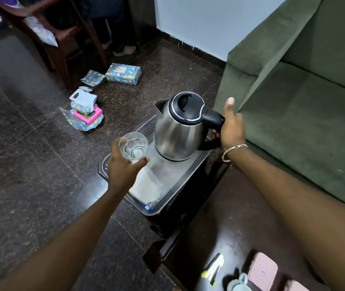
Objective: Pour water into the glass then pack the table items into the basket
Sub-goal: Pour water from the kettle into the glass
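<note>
A steel kettle with a black lid and handle stands upright on a grey tray that lies on a small dark table. My right hand grips the kettle's black handle. My left hand holds a clear glass just left of the kettle, over the tray's left edge; a little water shows in its bottom. A white folded cloth or bag lies on the tray near me. No basket is in view.
A green sofa stands close on the right. Wrapped gift boxes and torn wrapping with a pink frame lie on the dark floor beyond. A wooden chair is far left. Small items lie on the floor near me.
</note>
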### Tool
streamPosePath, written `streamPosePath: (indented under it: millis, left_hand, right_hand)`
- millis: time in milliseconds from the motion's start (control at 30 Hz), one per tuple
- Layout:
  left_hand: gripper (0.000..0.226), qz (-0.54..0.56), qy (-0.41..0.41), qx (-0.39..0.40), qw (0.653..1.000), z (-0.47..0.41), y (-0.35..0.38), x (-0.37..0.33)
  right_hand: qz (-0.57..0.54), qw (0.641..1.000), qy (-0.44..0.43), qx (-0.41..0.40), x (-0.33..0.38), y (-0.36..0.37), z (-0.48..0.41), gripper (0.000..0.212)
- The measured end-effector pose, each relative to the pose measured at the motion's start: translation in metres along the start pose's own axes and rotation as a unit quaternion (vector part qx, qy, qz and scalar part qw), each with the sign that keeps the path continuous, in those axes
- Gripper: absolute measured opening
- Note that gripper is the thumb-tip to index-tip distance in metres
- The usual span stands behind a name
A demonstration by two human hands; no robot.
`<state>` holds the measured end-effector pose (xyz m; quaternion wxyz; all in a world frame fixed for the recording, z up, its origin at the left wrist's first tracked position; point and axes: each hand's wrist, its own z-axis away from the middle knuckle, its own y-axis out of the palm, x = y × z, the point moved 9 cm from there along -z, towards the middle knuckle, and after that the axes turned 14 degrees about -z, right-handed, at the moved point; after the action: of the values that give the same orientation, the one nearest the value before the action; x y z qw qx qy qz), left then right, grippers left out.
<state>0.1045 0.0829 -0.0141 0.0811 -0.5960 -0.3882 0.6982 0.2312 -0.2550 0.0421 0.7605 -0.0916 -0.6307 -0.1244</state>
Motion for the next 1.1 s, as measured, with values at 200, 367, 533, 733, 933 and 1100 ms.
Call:
streamPosePath:
  millis: [200,367,533,733,933,1100]
  left_hand:
    - [0.082,0.010,0.073,0.079,0.994,0.029,0.014,-0.081]
    - [0.081,0.019,0.126,0.163,0.978,0.073,0.078,-0.147]
    - [0.081,0.018,0.167,0.246,0.954,0.134,0.169,-0.187]
    - [0.085,0.008,0.175,0.341,0.923,0.215,0.276,-0.188]
    - [0.080,-0.019,0.177,0.390,0.904,0.275,0.348,-0.179]
    - [0.082,-0.055,0.180,0.401,0.897,0.299,0.381,-0.166]
  right_hand:
    - [-0.010,0.999,-0.050,0.006,0.080,-0.069,-0.016,0.077]
    - [0.058,0.990,-0.128,0.032,0.146,-0.158,-0.020,0.087]
    - [0.197,0.967,-0.149,0.057,0.169,-0.259,-0.019,0.092]
    - [0.353,0.926,-0.120,0.051,0.127,-0.365,-0.005,0.093]
    - [0.445,0.889,-0.094,0.049,0.074,-0.437,0.008,0.089]
    - [0.511,0.850,-0.097,0.081,0.043,-0.458,0.015,0.086]
